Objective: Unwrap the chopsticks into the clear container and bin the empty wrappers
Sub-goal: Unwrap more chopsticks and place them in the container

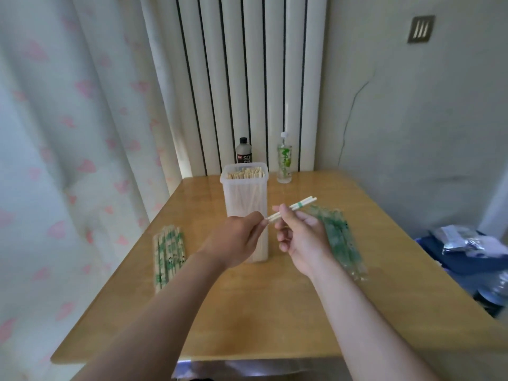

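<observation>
A pair of bare wooden chopsticks (298, 206) with a green band is held in the air in front of the tall clear container (244, 193). My left hand (236, 240) pinches their near tips. My right hand (301, 237) grips them at the middle and also holds a bunch of empty green-printed wrappers (339, 237) that hangs down to the right. The container stands on the wooden table (247, 312) and is packed with unwrapped chopsticks. A pile of wrapped chopsticks (168, 254) lies on the table's left side.
A dark bottle (243, 151) and a clear bottle with green print (284, 160) stand at the table's far edge before a radiator. A curtain hangs at the left. Off the table's right edge sits a dark bin (467, 259) with crumpled wrappers and bags.
</observation>
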`<action>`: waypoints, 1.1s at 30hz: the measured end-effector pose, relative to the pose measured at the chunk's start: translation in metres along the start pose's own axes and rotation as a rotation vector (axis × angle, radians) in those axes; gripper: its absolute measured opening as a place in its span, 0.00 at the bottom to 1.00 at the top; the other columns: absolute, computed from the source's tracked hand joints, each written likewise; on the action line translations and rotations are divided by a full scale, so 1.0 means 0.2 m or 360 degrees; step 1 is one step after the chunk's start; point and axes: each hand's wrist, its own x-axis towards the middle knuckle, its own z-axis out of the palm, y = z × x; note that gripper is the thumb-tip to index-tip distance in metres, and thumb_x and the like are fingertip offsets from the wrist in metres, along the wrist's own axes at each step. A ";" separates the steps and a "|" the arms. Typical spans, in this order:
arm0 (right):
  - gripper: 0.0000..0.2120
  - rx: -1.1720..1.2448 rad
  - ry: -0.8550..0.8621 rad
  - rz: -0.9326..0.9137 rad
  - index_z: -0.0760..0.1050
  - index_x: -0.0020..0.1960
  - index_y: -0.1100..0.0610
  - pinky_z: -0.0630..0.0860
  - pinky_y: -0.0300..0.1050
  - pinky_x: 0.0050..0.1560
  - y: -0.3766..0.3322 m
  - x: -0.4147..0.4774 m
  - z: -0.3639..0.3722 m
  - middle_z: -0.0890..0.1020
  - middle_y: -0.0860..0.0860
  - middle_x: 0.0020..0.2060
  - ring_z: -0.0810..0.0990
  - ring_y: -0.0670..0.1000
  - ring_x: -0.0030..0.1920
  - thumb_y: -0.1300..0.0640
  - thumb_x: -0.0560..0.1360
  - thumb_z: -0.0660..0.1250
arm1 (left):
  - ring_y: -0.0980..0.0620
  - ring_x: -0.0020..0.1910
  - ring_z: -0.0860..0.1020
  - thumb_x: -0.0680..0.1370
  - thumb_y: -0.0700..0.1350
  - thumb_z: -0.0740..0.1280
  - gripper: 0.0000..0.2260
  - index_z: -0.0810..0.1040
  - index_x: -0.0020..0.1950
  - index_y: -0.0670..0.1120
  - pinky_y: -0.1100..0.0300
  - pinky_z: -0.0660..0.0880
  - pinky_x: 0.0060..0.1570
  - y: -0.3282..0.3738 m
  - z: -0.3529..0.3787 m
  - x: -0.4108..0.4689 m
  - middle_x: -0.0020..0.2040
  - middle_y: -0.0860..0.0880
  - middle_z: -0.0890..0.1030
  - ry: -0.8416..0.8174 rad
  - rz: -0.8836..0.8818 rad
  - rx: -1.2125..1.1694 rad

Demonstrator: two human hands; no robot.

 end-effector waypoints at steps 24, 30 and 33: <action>0.08 0.0033 0.0074 0.0055 0.84 0.50 0.62 0.65 0.41 0.26 0.06 0.04 -0.06 0.79 0.51 0.32 0.73 0.48 0.29 0.57 0.79 0.71 | 0.49 0.23 0.65 0.83 0.57 0.51 0.15 0.68 0.43 0.51 0.56 0.64 0.23 -0.07 0.06 -0.04 0.27 0.55 0.67 -0.0161 -0.0041 0.0010; 0.09 0.0060 0.0216 0.0040 0.84 0.50 0.63 0.67 0.41 0.27 0.05 0.06 -0.11 0.81 0.52 0.33 0.76 0.48 0.31 0.57 0.78 0.71 | 0.50 0.24 0.67 0.82 0.60 0.48 0.14 0.64 0.43 0.55 0.51 0.70 0.25 -0.15 0.05 -0.08 0.27 0.55 0.67 -0.0292 -0.0115 0.0054; 0.08 0.0025 0.0262 0.0033 0.84 0.48 0.62 0.68 0.42 0.26 0.08 0.06 -0.09 0.82 0.53 0.34 0.78 0.49 0.32 0.57 0.78 0.72 | 0.50 0.31 0.73 0.79 0.64 0.46 0.21 0.71 0.45 0.52 0.53 0.73 0.32 -0.14 0.05 -0.07 0.33 0.54 0.73 -0.0389 -0.0303 0.0153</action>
